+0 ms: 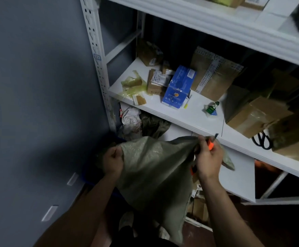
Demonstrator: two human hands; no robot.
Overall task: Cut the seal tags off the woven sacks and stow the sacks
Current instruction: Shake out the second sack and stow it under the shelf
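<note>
in the head view, the left hand [114, 158] clenched one corner of the limp grey-green woven sack [154, 168], which hung in the air in front of the white metal shelf unit [189, 120], while the right hand [208, 157] gripped the sack's bunched mouth together with an orange-handled cutting tool [210, 146]. whether a seal tag was on that mouth was too blurred to tell. a crumpled dark sack [152, 124] tucked under the shelf suggested part of the job was done, but this sack was not yet stowed.
</note>
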